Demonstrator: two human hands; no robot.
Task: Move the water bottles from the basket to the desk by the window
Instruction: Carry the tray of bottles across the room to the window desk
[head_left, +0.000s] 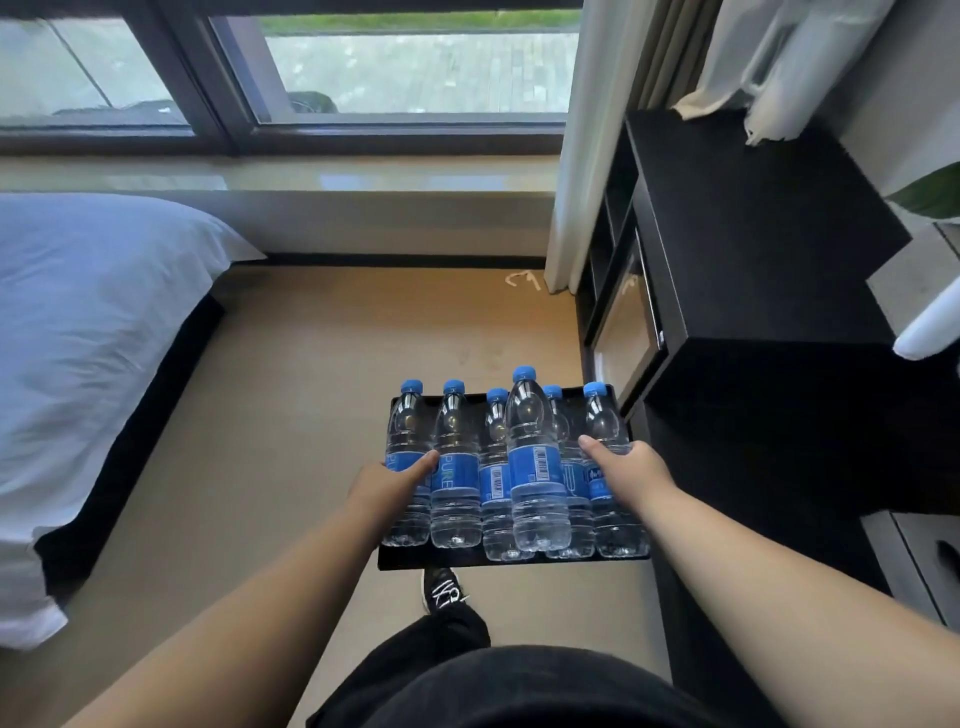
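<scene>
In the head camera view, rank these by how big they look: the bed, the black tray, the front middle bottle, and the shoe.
Largest to smallest: bed, black tray, front middle bottle, shoe. The shoe is partly hidden, so its rank against the bottle is unsure.

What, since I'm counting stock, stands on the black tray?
Six upright blue-capped water bottles stand on the black tray, one nearer than the rest. The left hand and right hand hold its sides. The bottles cover most of its floor; anything behind them is hidden.
</scene>
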